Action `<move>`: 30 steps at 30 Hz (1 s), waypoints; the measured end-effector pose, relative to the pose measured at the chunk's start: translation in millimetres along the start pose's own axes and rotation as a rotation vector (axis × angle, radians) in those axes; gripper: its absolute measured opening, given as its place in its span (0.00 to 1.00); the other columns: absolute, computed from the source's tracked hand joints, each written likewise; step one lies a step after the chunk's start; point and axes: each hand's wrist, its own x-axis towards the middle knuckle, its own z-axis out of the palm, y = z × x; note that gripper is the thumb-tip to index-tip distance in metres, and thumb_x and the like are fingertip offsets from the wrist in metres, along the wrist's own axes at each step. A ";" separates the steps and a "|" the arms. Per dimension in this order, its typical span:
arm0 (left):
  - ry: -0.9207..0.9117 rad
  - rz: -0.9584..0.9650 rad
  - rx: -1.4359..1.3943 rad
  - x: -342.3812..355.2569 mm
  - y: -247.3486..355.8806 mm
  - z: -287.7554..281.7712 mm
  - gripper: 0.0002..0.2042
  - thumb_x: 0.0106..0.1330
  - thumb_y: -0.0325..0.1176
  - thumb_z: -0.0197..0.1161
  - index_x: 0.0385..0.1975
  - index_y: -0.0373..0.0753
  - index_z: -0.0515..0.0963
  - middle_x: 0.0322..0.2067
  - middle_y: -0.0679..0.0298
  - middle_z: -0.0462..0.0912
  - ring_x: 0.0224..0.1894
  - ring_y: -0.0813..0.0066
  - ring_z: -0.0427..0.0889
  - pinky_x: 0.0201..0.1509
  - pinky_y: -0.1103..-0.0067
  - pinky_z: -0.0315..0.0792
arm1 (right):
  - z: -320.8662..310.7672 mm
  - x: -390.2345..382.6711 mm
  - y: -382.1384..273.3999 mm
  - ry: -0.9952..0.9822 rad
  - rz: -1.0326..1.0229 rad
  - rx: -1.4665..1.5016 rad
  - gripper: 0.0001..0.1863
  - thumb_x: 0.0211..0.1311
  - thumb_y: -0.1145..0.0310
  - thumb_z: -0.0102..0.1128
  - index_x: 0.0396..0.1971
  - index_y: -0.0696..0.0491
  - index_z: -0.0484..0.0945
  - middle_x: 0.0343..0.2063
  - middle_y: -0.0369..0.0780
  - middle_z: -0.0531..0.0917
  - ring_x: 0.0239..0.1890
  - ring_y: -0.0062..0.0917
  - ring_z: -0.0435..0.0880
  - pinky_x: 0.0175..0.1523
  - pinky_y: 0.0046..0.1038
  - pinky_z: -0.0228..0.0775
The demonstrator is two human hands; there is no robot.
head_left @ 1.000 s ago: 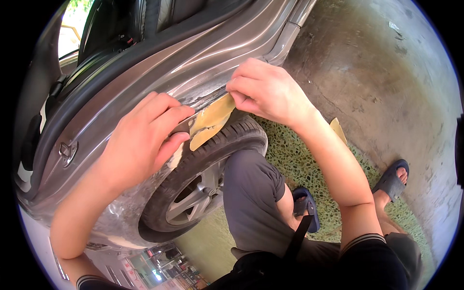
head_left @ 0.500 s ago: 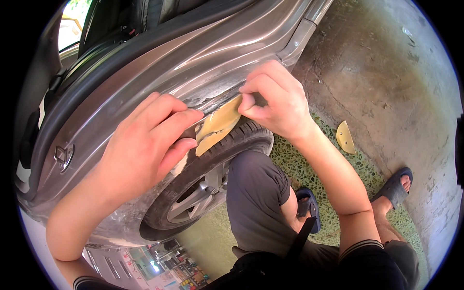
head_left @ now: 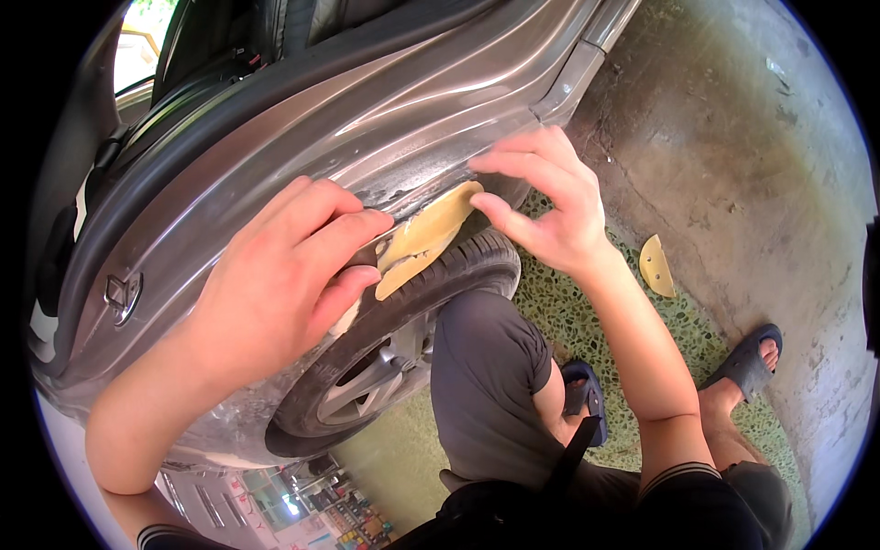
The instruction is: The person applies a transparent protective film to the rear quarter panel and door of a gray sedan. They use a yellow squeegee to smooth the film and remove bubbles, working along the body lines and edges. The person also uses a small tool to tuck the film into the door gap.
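A yellow piece of sandpaper (head_left: 429,233), torn and smeared grey at its left end, lies along the wheel arch edge of a brown-grey car, just above the tire (head_left: 449,268). My left hand (head_left: 284,257) is bent over that edge, with its thumb and forefinger closed at the sandpaper's left end; the exact grip is partly hidden. At the other end, my right hand (head_left: 550,202) has its fingers spread, slightly blurred. Its thumb tip touches or nearly touches the sandpaper's right tip, and its forefinger is apart, near the scuffed grey body panel (head_left: 403,179).
On the floor to the right rests a yellow half-disc with holes (head_left: 655,266). My bent knee (head_left: 486,348) is close to the wheel rim (head_left: 376,371). The door opening's black seal (head_left: 183,137) curves across the upper left. A sandaled foot (head_left: 747,362) stands at right.
My right hand has opened from its pinch on the sandpaper's right end, the forefinger lifting away from the thumb. My left hand stays at the other end.
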 end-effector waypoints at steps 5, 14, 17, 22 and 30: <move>0.003 -0.003 -0.004 1.2 1.5 -0.7 0.22 0.56 0.25 0.77 0.52 0.36 0.82 0.45 0.57 0.79 0.45 0.54 0.80 0.49 0.66 0.77 | -16.7 28.7 2.1 -0.279 -0.010 0.074 0.08 0.58 0.71 0.74 0.38 0.53 0.87 0.39 0.39 0.84 0.42 0.38 0.84 0.49 0.37 0.78; 0.009 -0.010 -0.033 1.4 0.6 -1.9 0.21 0.57 0.26 0.76 0.52 0.36 0.82 0.44 0.57 0.78 0.44 0.55 0.80 0.48 0.66 0.77 | -23.9 63.2 -13.3 -0.538 -0.030 -0.022 0.04 0.57 0.73 0.65 0.28 0.57 0.80 0.32 0.44 0.81 0.37 0.45 0.83 0.42 0.44 0.75; 0.010 -0.007 -0.039 1.4 -0.3 -1.4 0.21 0.57 0.26 0.76 0.52 0.35 0.82 0.44 0.56 0.78 0.44 0.54 0.80 0.48 0.65 0.77 | -22.1 65.3 -13.7 -0.528 -0.001 0.007 0.04 0.53 0.74 0.65 0.27 0.57 0.79 0.29 0.45 0.81 0.36 0.46 0.82 0.41 0.44 0.75; 0.009 -0.009 -0.036 1.8 -0.2 -1.5 0.21 0.57 0.26 0.76 0.52 0.35 0.82 0.45 0.56 0.78 0.45 0.54 0.80 0.49 0.65 0.77 | -8.8 53.8 -15.6 -0.416 0.132 0.044 0.05 0.49 0.75 0.66 0.26 0.58 0.79 0.28 0.46 0.82 0.35 0.47 0.82 0.40 0.43 0.75; -0.010 -0.042 -0.063 1.6 0.8 -1.8 0.21 0.58 0.27 0.76 0.53 0.37 0.82 0.45 0.57 0.78 0.46 0.55 0.80 0.50 0.66 0.77 | 8.1 24.3 -26.8 -0.128 0.454 0.086 0.08 0.48 0.77 0.71 0.28 0.56 0.80 0.26 0.39 0.81 0.26 0.30 0.80 0.36 0.30 0.75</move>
